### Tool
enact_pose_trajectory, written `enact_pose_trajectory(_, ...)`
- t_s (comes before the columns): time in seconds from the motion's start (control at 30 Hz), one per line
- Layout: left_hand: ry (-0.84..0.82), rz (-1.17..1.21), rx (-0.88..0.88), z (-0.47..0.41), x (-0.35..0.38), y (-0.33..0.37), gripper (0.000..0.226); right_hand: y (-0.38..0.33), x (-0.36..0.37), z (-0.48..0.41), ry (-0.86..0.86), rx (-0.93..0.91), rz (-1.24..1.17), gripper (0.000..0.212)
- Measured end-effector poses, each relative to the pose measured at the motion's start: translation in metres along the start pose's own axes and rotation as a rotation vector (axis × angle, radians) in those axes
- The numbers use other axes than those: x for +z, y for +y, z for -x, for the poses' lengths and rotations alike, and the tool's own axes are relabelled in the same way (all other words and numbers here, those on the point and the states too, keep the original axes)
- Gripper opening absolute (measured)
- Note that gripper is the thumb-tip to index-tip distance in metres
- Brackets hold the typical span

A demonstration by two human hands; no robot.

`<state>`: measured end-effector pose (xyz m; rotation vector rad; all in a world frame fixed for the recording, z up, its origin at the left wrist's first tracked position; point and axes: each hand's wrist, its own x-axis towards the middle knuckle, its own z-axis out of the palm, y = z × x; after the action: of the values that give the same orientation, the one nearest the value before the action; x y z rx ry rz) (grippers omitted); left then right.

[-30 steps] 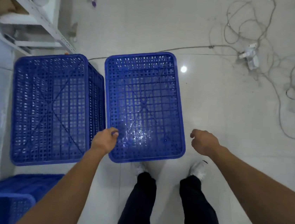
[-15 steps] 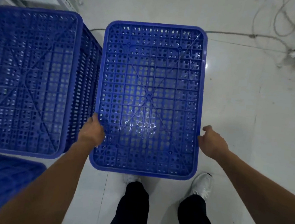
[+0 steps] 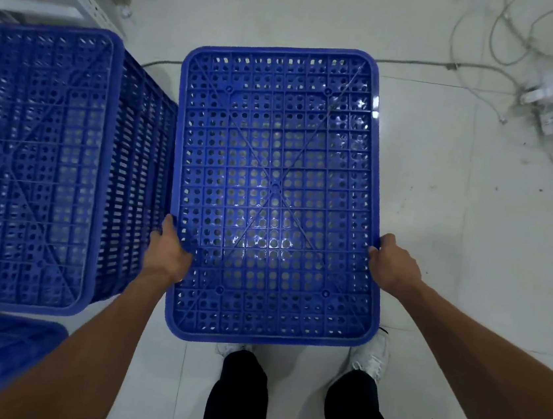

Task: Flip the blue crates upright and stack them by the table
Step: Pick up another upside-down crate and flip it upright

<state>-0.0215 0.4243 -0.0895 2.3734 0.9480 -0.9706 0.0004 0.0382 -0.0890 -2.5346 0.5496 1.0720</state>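
1. A pale tiled floor [image 3: 434, 261] is carrying everything.
2. An upturned blue crate [image 3: 275, 188] is sitting on it, beside a second blue crate [image 3: 32, 164].
3. A tangle of cables [image 3: 530, 86] is lying at the far right.
4. White shoes [image 3: 370, 356] are standing by the crate's near edge.

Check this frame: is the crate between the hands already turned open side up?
No, the crate gripped by the left hand and right hand shows its perforated underside facing up.
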Motion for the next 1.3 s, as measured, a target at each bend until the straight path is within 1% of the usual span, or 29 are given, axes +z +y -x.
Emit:
enact_pose_trajectory(0.1,0.002,0.019,0.033,0.013,0.015,0.010,0.091,0.016,-0.012,-0.009,0.019,0.006,0.030,0.027)
enact_pose_trajectory(0.3,0.020,0.022,0.167,0.037,0.045,0.042,0.081,0.062,-0.033,-0.019,0.037,0.069,0.042,0.025)
enact_pose_trajectory(0.43,-0.009,0.013,0.215,0.049,0.064,0.069,0.084,0.098,-0.045,-0.017,0.044,0.122,0.051,0.025)
enact_pose_trajectory(0.57,-0.031,-0.054,0.273,0.059,0.075,0.096,0.084,0.133,-0.054,-0.011,0.007,0.168,0.049,0.025)
enact_pose_trajectory(0.73,-0.034,-0.151,0.331,0.067,0.083,0.127,0.079,0.165,-0.058,-0.003,0.019,0.196,-0.016,0.025)
enact_pose_trajectory(0.93,-0.083,-0.193,0.327,0.083,0.093,0.150,0.071,0.184,-0.069,0.007,0.110,0.141,-0.100,0.026)
enact_pose_trajectory(1.17,-0.119,-0.266,0.282,0.100,0.089,0.158,0.074,0.175,-0.087,0.027,0.212,0.054,-0.162,0.021)
enact_pose_trajectory(1.23,-0.144,-0.264,0.285,0.105,0.080,0.160,0.070,0.167,-0.090,0.035,0.240,0.019,-0.164,0.022)
enact_pose_trajectory(1.3,-0.164,-0.207,0.310,0.110,0.071,0.161,0.058,0.156,-0.091,0.044,0.269,-0.018,-0.165,0.027)
